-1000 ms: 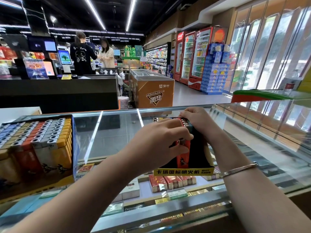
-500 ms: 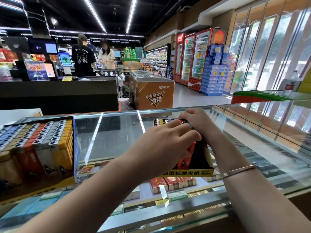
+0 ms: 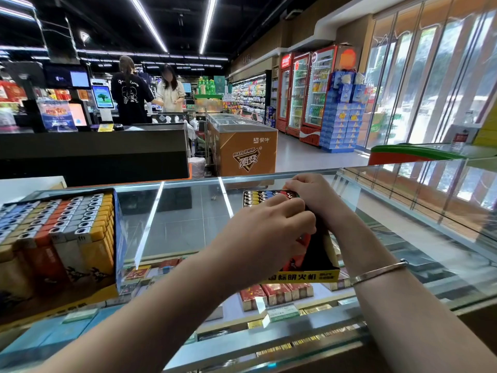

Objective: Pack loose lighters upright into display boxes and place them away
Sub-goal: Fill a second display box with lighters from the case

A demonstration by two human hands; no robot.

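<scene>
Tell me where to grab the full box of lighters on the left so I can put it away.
Grip the full display box by its two side walls, low down, coming from above and in front. Its top is open with upright lighters packed tight, so the top offers no hold.

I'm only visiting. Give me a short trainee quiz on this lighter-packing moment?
1. True or false: the full display box stands left of the box being filled.
2. Which wrist wears the bracelet? A left, B right.
3. Fill in: both boxes stand on a ___ counter.

Key: 1 true. 2 B. 3 glass. The left hand and right hand work on the lighters.
</scene>
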